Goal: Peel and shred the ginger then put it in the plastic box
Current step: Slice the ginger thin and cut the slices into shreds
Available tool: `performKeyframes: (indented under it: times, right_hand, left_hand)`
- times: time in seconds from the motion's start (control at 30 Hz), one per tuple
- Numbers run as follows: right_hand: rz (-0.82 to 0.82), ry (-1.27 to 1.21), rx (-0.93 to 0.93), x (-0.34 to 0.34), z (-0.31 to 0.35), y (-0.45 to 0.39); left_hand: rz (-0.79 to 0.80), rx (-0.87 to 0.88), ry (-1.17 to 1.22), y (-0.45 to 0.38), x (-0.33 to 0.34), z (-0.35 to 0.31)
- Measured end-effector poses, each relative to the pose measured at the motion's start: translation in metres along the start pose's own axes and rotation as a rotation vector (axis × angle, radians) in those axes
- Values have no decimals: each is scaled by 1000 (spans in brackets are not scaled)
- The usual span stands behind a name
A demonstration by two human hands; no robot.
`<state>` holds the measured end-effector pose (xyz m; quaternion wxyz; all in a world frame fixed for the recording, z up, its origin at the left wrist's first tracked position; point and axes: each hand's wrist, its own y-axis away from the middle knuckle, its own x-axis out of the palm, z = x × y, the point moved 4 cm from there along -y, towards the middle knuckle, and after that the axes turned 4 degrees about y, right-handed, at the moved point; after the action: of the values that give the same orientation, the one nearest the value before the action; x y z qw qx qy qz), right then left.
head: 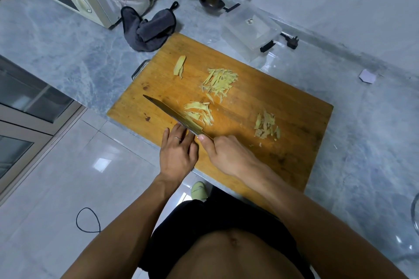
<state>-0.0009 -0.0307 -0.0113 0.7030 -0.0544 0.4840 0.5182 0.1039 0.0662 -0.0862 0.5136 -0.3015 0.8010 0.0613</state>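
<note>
Observed: the right hand (224, 154) grasps the handle of a broad knife (172, 113), thumb laid along the spine. The blade runs from the hand up and to the left across the wooden cutting board (283, 106). The left hand (178, 154) lies with fingers extended against the left face of the blade near its heel; it grasps nothing.

Ginger is in four lots on the board. A small pile of shreds (200, 112) sits touching the right face of the blade, just ahead of both hands. A larger pile of shreds (220, 82) lies beyond it, toward the far edge. An uncut slice (179, 67) lies apart at the far left. A heap of peelings (266, 125), by appearance, lies to the right, well apart from the blade.

The plastic box (251, 29) stands open on the surface past the far right corner of the board; no ginger is visible in it.

Assessment: shredding is largely done, one slice outstanding. The near pile lies along the blade's long axis on its right side, so a sideways sweep or scoop would gather it. The right hand is nearer the box.
</note>
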Motion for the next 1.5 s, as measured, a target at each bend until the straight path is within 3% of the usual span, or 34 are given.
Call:
performKeyframes:
  times: [0.97,1.1,1.27,1.37,1.5]
  right_hand:
    - [9,-5,7,4,-5,0]
    - [-2,-37,-24,3,-10,-1]
    - [-18,-174,6,-18,-25,6]
    - [-13,-268,33,-31,-32,10]
    - [-112,-151,-19,-42,-43,11]
  left_hand:
    - [-40,-41,3,1,-2,-2]
    - [-24,-67,81,1,0,-3]
    - [-124,-350,448,1,-11,2]
    - [-186,-390,514,-1,-27,5]
    - [-168,-411,551,-7,-38,9]
